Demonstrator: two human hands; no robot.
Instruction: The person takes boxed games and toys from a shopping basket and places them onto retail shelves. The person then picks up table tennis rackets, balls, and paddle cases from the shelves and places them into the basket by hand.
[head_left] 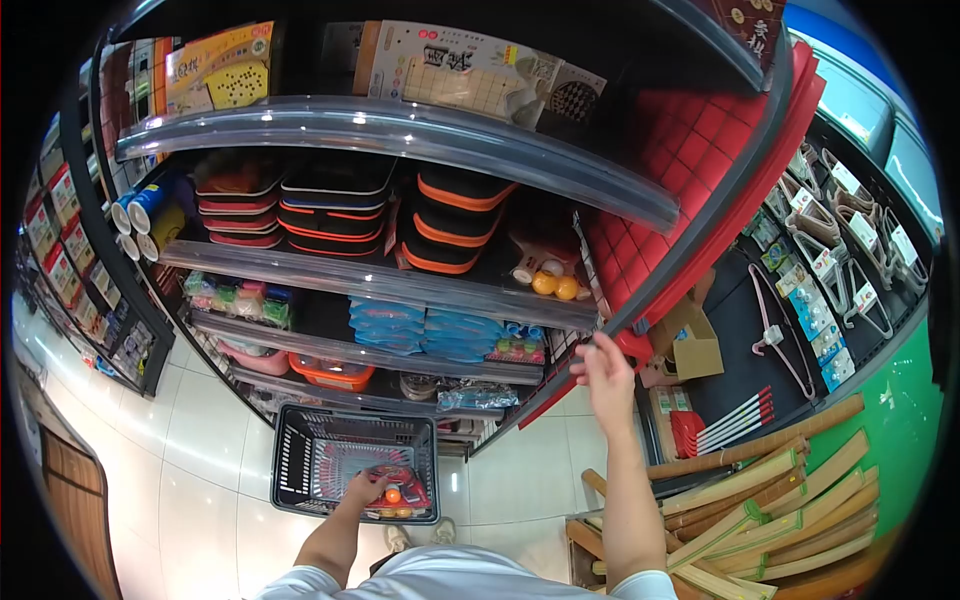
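In the black shopping basket [295, 455] on the tiled floor [205, 465], the left hand [366, 488] lies against the left side of a red pack [414, 490] that shows an orange ball [393, 495]; the fingers overlap its edge, but I cannot tell whether they pinch it. The basket stands just ahead of the person's shoes [447, 531]. The right hand [605, 368] is raised near the right end of the shelving, its fingers loosely bent and somewhat apart, with nothing visible between them. Just beside it is a red fitting [632, 345] (whether the two touch is hard to make out).

Ahead, the middle shelf carries stacked black cases with orange trim [455, 225], further stacks of cases with red and blue edging [335, 205], and, at its right end, a pair of orange balls [553, 286]. Light-blue packets [385, 325] fill the tier below, with an orange container [330, 372] lower still. Boxed board games [455, 75] stand on the top shelf. Off to the right are an opened cardboard box [697, 352], a pink hanger [769, 337] and pale, bamboo-coloured lengths [775, 525] with green edging.
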